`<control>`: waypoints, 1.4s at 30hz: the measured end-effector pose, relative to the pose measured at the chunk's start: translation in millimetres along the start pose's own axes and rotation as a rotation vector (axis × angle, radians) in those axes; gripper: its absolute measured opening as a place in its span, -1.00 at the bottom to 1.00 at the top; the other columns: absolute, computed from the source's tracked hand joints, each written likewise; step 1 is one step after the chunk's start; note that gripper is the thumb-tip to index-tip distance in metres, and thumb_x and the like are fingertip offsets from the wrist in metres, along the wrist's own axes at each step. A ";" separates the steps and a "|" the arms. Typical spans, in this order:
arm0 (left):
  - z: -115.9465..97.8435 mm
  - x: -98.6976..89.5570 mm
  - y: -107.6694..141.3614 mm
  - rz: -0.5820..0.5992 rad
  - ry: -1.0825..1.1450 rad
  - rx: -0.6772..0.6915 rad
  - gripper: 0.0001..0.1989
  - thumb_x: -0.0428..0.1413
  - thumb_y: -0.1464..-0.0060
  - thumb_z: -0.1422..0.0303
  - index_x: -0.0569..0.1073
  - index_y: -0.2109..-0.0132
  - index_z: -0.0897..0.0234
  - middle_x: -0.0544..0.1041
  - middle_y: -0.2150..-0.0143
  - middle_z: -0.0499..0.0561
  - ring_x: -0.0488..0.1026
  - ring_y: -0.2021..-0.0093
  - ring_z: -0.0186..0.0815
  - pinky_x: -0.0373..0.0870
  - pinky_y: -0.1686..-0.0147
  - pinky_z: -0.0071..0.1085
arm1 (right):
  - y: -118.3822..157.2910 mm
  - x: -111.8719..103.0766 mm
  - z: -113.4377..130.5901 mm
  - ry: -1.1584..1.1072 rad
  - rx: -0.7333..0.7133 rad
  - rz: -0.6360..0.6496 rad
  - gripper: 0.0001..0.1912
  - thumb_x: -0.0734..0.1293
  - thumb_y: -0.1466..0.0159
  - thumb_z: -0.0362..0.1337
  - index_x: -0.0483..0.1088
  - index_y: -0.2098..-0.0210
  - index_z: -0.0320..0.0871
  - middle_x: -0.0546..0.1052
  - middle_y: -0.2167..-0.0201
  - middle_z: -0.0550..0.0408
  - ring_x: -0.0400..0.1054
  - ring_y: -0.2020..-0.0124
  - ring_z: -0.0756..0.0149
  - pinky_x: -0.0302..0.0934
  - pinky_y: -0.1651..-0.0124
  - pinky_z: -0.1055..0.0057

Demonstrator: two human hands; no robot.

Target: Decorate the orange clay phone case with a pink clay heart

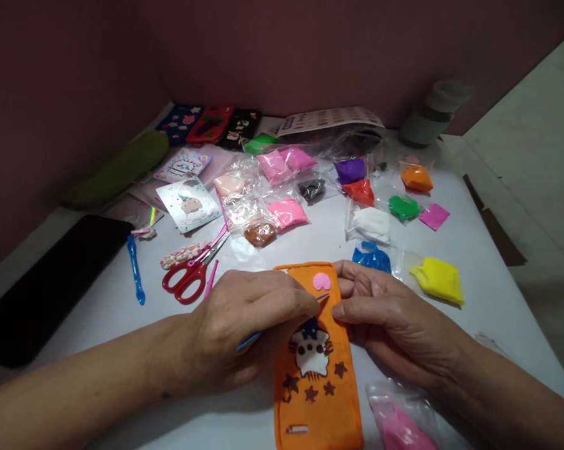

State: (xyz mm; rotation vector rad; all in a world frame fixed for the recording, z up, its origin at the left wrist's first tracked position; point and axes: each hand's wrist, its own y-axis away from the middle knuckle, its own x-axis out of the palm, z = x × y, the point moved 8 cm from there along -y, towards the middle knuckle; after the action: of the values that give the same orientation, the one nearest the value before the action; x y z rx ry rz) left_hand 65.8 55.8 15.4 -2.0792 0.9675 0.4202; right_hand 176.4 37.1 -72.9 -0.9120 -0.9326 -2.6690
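An orange clay-covered panel [345, 400] lies lengthwise in front of me, bearing a white cat face with a dark blue bow, several brown stars and a pink heart [321, 282] near its top. My left hand [253, 319] is closed around a thin blue tool [248, 341]; the tool's tip is just below the heart, over the orange surface. On the right, my right hand [385, 312] grips the panel's upper right edge, thumb on top and fingers beside and behind it.
Red-handled scissors [188, 281], a blue tool [135, 269] and a black slab [52, 287] lie left. Behind are clay bags, stickers [188, 203] and decorated cases [210, 124]. A yellow clay bag [438, 279] sits right, a pink one [401, 428] near front; a bottle [431, 115] stands back right.
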 end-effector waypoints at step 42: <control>-3.5 2.8 0.0 0.043 -0.101 -0.016 -0.79 -0.06 -0.19 0.62 0.39 0.08 0.43 0.56 0.34 0.15 0.54 0.36 -0.30 0.48 0.38 -0.45 | 0.9 4.6 -0.2 -0.023 0.018 0.017 -0.50 0.33 0.05 -0.62 0.42 0.13 -0.13 0.52 0.31 0.10 0.39 0.35 0.31 0.21 0.20 0.31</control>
State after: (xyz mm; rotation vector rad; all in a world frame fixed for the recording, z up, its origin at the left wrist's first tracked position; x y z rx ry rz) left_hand 67.6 51.7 16.0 -2.0337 0.9529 0.5514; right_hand 172.9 36.4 -69.8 -0.9450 -0.9472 -2.6371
